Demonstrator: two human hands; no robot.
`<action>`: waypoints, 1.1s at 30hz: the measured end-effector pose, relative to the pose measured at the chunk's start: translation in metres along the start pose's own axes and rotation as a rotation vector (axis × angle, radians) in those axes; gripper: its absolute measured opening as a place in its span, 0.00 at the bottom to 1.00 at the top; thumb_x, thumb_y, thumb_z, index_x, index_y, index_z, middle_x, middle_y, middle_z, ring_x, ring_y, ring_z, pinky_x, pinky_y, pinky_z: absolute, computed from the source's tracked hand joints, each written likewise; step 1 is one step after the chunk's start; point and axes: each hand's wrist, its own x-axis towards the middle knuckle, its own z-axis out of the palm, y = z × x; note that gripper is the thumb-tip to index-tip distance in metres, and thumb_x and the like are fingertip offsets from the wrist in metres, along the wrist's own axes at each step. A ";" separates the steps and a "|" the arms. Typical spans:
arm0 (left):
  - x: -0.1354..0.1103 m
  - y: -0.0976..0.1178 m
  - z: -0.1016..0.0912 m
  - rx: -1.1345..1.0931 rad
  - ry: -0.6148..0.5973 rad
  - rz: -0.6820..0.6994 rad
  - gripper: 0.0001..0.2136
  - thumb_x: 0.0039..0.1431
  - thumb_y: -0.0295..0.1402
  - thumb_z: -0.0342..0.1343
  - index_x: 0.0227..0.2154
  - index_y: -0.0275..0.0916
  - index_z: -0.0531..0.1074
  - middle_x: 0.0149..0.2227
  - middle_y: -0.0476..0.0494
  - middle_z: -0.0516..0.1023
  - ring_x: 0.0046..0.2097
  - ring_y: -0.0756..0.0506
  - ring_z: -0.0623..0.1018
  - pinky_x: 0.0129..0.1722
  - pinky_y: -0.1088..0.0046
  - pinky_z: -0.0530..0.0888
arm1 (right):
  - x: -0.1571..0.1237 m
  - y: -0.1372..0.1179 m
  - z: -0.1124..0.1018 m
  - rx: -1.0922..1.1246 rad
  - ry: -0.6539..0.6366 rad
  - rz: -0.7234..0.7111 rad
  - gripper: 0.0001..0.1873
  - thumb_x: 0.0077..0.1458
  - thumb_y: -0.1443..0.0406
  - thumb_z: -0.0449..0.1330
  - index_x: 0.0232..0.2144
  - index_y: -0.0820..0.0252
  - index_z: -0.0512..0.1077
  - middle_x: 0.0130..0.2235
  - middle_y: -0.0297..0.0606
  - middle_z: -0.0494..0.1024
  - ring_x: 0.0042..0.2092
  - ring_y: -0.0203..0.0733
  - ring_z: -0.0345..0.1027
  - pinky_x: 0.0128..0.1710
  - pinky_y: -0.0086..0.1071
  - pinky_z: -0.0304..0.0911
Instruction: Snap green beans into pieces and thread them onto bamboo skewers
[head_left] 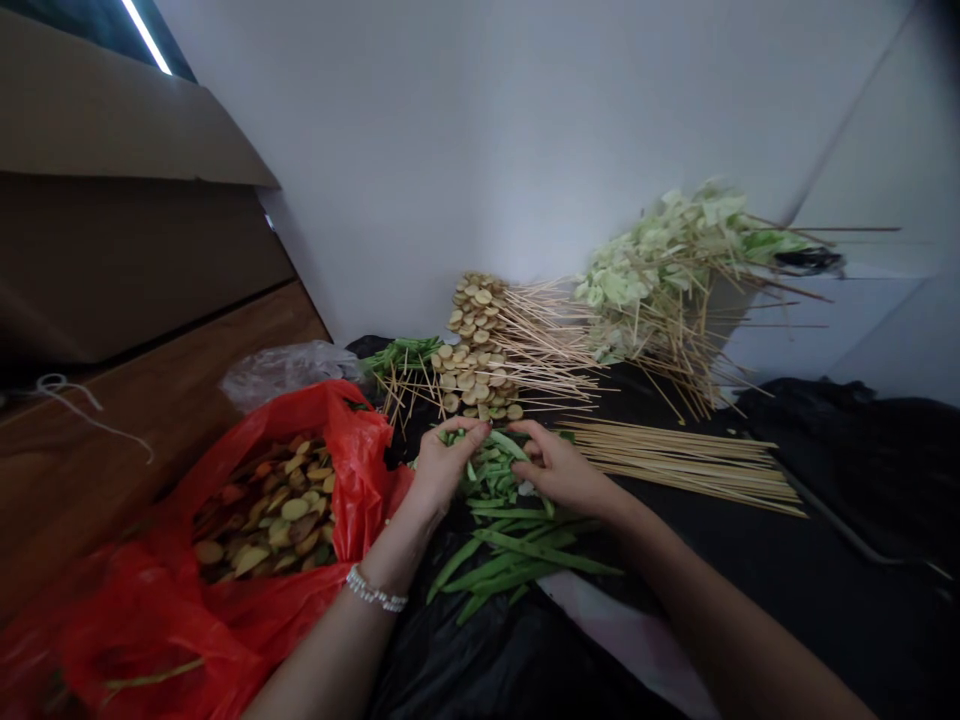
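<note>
My left hand (444, 462), with a beaded bracelet on its wrist, is closed in a pinch at one end of a flat green bean (508, 445). Around the other end close the fingers of my right hand (559, 468). Directly beneath both hands lies a heap of short cut bean pieces (491, 482). Nearer to me, long whole green beans (517, 556) are spread on a black plastic bag (480, 660). My fingers partly cover the held bean.
On the left stands a red plastic bag (356, 450) holding sliced potatoes (289, 510). Beyond my hands are skewered potato slices (476, 375), skewered green beans (409, 355) and skewered cabbage leaves (652, 250). Bare wooden skewers (690, 462) lie to the right, a wall (450, 150) behind.
</note>
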 end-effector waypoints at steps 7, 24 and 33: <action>0.007 0.000 -0.010 0.104 -0.090 -0.034 0.22 0.49 0.53 0.59 0.24 0.35 0.76 0.17 0.53 0.66 0.17 0.55 0.61 0.17 0.79 0.57 | 0.000 -0.003 -0.020 -0.331 -0.020 -0.116 0.13 0.61 0.63 0.52 0.29 0.59 0.73 0.29 0.34 0.76 0.32 0.37 0.65 0.33 0.28 0.52; -0.002 -0.001 -0.008 0.416 -0.631 0.114 0.13 0.56 0.42 0.58 0.29 0.35 0.78 0.27 0.46 0.78 0.31 0.48 0.73 0.33 0.75 0.67 | -0.008 -0.014 -0.016 -0.401 -0.206 -0.205 0.10 0.60 0.72 0.48 0.27 0.60 0.64 0.26 0.32 0.68 0.28 0.34 0.59 0.30 0.27 0.49; -0.003 -0.006 -0.003 0.175 -0.472 -0.083 0.17 0.51 0.47 0.61 0.26 0.35 0.76 0.20 0.51 0.70 0.21 0.54 0.66 0.21 0.79 0.60 | -0.002 -0.013 -0.011 -0.227 -0.091 -0.154 0.13 0.62 0.72 0.47 0.25 0.58 0.59 0.23 0.29 0.64 0.26 0.33 0.57 0.30 0.27 0.49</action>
